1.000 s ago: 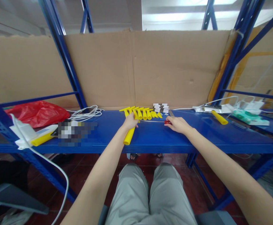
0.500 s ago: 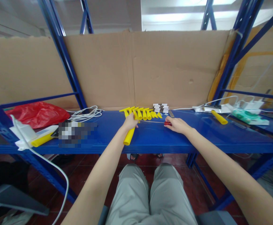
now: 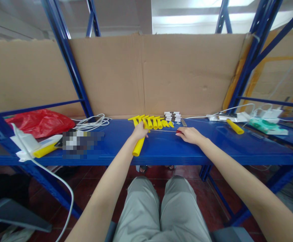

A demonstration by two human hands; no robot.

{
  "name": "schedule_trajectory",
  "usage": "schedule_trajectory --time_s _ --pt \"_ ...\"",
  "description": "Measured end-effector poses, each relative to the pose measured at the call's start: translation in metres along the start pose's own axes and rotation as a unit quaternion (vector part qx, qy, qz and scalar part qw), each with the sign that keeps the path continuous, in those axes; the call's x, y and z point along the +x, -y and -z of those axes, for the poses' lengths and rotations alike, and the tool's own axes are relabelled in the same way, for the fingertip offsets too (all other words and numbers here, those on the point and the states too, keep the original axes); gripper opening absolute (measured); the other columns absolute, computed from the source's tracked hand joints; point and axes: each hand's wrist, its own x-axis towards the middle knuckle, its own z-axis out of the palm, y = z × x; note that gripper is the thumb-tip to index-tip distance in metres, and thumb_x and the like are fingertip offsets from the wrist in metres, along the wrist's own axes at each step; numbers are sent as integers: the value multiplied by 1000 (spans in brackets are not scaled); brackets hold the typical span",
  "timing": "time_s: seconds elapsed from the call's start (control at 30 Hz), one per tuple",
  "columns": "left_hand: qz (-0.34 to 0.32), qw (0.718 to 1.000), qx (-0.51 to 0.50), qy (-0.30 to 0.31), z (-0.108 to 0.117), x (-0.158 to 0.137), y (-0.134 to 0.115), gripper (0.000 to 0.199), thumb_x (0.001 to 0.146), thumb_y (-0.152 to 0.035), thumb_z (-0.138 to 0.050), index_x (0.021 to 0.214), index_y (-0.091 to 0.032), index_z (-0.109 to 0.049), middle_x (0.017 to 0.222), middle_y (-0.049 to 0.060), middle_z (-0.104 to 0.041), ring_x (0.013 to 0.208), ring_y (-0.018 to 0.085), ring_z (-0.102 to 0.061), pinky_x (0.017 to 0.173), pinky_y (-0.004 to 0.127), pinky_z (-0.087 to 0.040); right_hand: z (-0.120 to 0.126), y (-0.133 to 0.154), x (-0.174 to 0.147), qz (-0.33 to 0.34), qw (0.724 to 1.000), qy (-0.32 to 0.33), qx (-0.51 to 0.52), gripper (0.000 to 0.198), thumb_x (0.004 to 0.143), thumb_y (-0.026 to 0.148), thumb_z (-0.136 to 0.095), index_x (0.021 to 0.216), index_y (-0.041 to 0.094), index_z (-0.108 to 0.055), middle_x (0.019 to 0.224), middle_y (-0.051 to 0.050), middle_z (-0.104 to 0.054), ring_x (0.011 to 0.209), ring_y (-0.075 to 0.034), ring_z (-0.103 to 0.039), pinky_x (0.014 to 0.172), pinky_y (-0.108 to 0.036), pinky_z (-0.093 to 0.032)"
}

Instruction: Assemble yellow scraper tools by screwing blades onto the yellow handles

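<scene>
Yellow plastic tubular piece (image 3: 138, 147), its far end partly hidden: found left of the stack of small white packets with dark bands (image 3: 172, 116), and nearer the person than that stack. Left hand (image 3: 139, 131): fingers wrapped around the piece, no gap visible. Right hand (image 3: 190, 135): before the stack and slightly to its right, fingers curled closed on a small red-handled tool (image 3: 178, 131). From this handle a thin metal shaft (image 3: 163, 130) runs sideways towards the left hand, roughly square to the piece's long axis, which points at the person. The left hand is the nearer to the piece; whether shaft tip and piece touch cannot be determined. Similar yellow T-shaped pieces (image 3: 155, 126) lie in a row, left of the stack.
</scene>
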Motion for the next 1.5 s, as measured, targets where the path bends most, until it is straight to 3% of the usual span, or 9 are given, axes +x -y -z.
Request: schedule_trajectory --time_s 0.27,0.57,0.73,0.97,1.5 --pt "2 1000 5 -2 -1 2 1 28 78 -3 -52 105 -12 -52 94 8 -68 50 10 -63 52 20 -49 -8 -7 1 -2 1000 -28 -5 22 93 33 -47 108 19 -54 93 -10 -70 84 -23 -66 66 -28 -42" --pt "-7 1000 -11 8 -1 3 2 28 78 0 -51 104 -11 -52 97 9 -68 46 7 -59 49 18 -46 -5 -9 2 42 997 -66 -30 26 95 33 -41 99 15 -58 101 -14 -68 94 -24 -62 76 -31 -40" --pt "-2 1000 -3 6 -1 3 1 29 77 -1 -52 103 -12 -53 91 7 -69 48 9 -61 51 19 -48 -6 -8 4 45 997 -53 -36 28 96 32 -39 98 13 -61 101 -16 -68 95 -25 -62 80 -34 -40" --pt "-5 1000 -4 6 -1 3 2 29 77 -1 -52 104 -12 -53 91 7 -69 50 10 -63 53 21 -49 -7 -5 2 -5 999 -30 -17 30 96 34 -38 109 15 -59 111 -13 -68 100 -25 -64 76 -31 -45" --pt "-2 1000 -3 10 -2 3 2 25 79 -2 -51 102 -12 -52 93 8 -68 49 9 -62 52 21 -49 -4 -1 3 -19 1000 -1 -22 33 97 33 -34 107 14 -59 110 -15 -68 102 -25 -63 81 -31 -46"
